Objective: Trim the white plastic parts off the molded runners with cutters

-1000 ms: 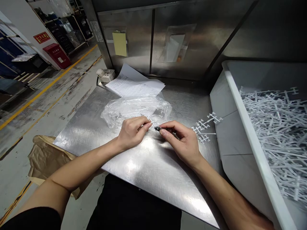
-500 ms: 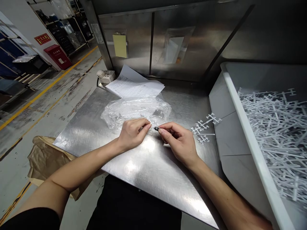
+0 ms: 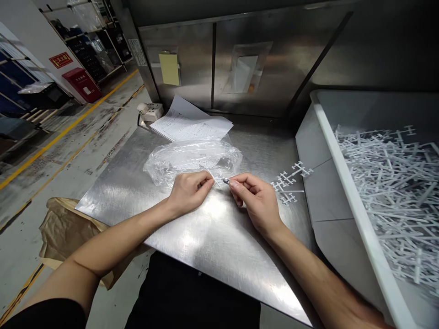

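My left hand [image 3: 189, 192] is closed, thumb and forefinger pinching a thin white branched plastic piece [image 3: 216, 178]. Facing it, my right hand [image 3: 258, 198] has its fingers closed round a small dark tool with a shiny metal tip [image 3: 225, 181]; most of it is hidden in the hand, so its kind does not show. The tip points at the white piece, and I cannot tell whether they touch. Just behind both hands lies a clear plastic bag [image 3: 192, 157] with small bits in it. Several white plastic sprues [image 3: 291, 180] lie right of my right hand.
A large grey bin [image 3: 356, 201] of white sprues [image 3: 394, 196] stands along the right side. Printed sheets [image 3: 192, 123] and a power socket [image 3: 151, 113] sit at the back of the metal table [image 3: 206, 246]. Brown paper [image 3: 66, 228] is below the left edge.
The tool tip in my right hand has drawn slightly away from my left fingers and looks shinier. More of the white piece shows now. The whole view has shifted slightly.
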A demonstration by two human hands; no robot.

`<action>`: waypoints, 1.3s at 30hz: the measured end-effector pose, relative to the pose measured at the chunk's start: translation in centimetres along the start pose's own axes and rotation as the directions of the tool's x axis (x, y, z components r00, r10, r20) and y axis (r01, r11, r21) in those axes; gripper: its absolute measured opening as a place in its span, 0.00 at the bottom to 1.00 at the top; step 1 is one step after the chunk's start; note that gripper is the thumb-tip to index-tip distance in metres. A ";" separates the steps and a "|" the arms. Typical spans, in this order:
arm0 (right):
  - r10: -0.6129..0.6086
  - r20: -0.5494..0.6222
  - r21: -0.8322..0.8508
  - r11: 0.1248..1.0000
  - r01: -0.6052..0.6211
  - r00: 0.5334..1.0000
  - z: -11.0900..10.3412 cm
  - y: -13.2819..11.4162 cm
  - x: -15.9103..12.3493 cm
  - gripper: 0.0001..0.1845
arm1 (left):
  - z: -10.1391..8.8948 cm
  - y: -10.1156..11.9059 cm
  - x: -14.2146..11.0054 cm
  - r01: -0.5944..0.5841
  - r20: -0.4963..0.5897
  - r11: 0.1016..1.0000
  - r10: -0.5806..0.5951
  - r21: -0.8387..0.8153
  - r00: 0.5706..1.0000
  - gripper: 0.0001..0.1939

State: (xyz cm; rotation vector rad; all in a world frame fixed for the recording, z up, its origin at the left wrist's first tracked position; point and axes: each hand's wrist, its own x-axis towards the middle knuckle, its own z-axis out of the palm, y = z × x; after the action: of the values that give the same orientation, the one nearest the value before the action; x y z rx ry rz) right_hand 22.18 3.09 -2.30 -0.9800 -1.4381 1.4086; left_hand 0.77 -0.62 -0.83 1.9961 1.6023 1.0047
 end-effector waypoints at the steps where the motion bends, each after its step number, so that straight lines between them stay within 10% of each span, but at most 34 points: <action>1: -0.018 -0.027 0.008 1.000 0.018 0.999 -0.1 0.0 0.1 0.13 | -0.1 0.0 0.0 -0.005 0.003 1.000 0.005 -0.018 1.000 0.09; 16: -0.177 -0.287 -0.025 0.984 0.177 0.941 -0.6 1.2 1.1 0.11 | -0.1 -0.3 0.3 -0.396 -0.123 0.911 0.383 -0.116 0.916 0.08; 24: -0.236 -0.356 -0.042 0.971 0.237 0.904 -1.0 1.9 1.7 0.12 | -0.7 0.3 0.2 -0.546 -0.310 0.836 0.533 0.051 0.787 0.07; 28: -0.259 -0.352 -0.044 0.964 0.261 0.899 -0.8 1.8 2.0 0.12 | -3.9 0.0 -2.7 -0.541 -0.326 0.774 0.631 0.329 0.704 0.06; 32: -0.309 -0.401 -0.065 0.949 0.310 0.862 -0.4 2.1 2.2 0.11 | -10.6 -2.3 -10.3 -0.251 -0.388 0.804 0.501 0.538 0.773 0.09; 35: -0.351 -0.420 -0.105 0.935 0.340 0.837 0.4 2.3 2.4 0.08 | -15.9 -4.2 -18.1 0.272 -0.603 0.764 0.186 0.585 0.776 0.16; 39: -0.189 -0.445 -0.006 0.978 0.208 0.875 1.5 1.1 1.7 0.05 | -19.4 -6.3 -26.8 0.849 -0.738 0.345 -0.428 0.400 0.521 0.21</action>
State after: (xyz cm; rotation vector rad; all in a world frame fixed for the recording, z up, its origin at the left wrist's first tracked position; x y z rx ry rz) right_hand 20.21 4.30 -3.32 -1.0154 -1.1241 0.9794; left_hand -20.14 -27.06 0.03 1.0339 3.2072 0.5484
